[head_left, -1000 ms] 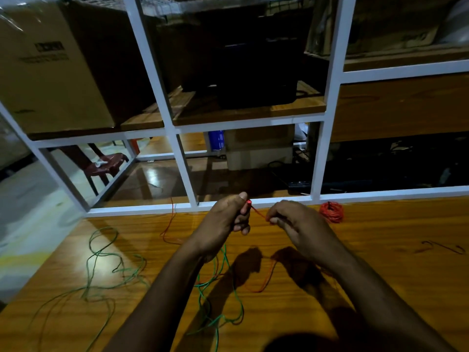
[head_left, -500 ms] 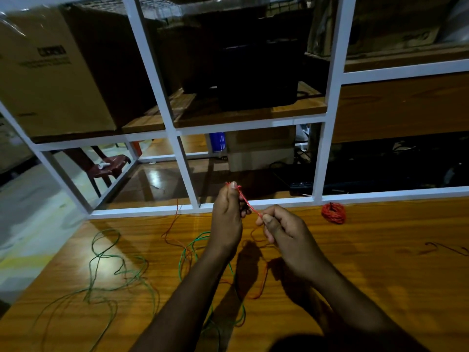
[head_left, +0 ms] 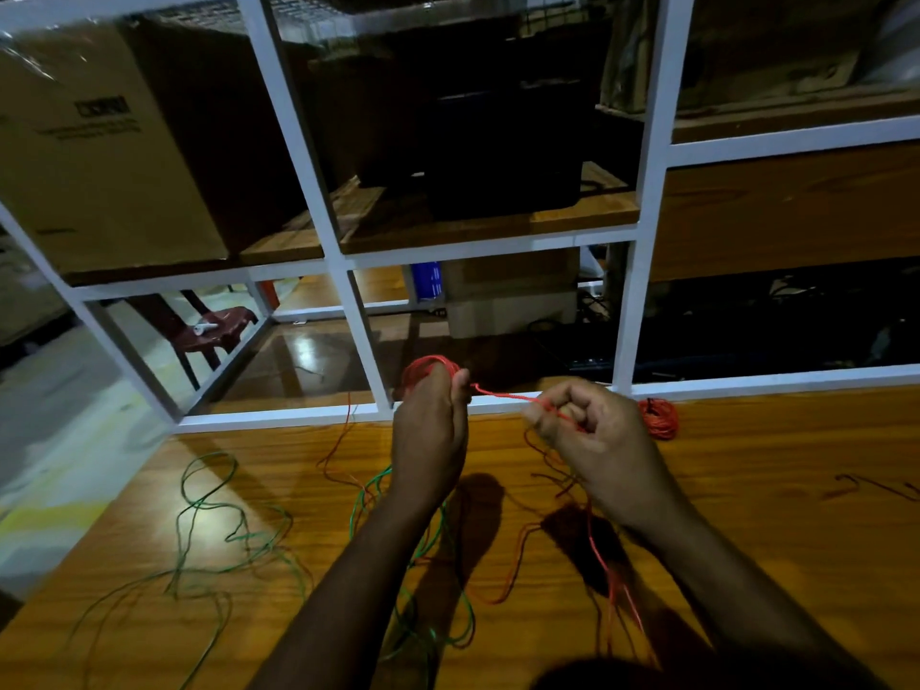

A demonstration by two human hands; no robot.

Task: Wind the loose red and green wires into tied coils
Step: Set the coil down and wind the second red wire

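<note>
left hand (head_left: pixel 430 440): raised above the table, fingers upright and close together, red wire (head_left: pixel 508 396) looped round the fingertips in a small arc at the top.
right hand (head_left: pixel 592 430): fingers curled, thin red wire pinched between thumb and fingers; hands held apart, joined by a taut straight run of wire.
red wire, slack: thin, glossy strand dropped from the right hand down to the table, trailed toward the near edge; a second loose red bend lies on the wood between the forearms.
red coil (head_left: pixel 659 415): small tight bundle, roughly round, lying on the table just beyond the right hand, near the frame rail.
green wire (head_left: pixel 234 530): thin, loose, irregular loops spread over the left part of the table; another green tangle (head_left: pixel 438 625) seen under the left forearm.
table (head_left: pixel 771 515): glossy varnished wood, orange-brown grain, light glare on the left.
frame (head_left: pixel 308 161): white painted square-section bars, forming open bays behind the table.
upper left bay: large brown cardboard box (head_left: pixel 99 156), dark print unreadable.
upper middle bay: wooden shelf with a dark boxy item (head_left: pixel 503 141), detail lost in shadow.
lower bays: stacked cartons (head_left: pixel 508 301) and a dark red plastic stool (head_left: pixel 219 331) seen through them, on the floor.
</note>
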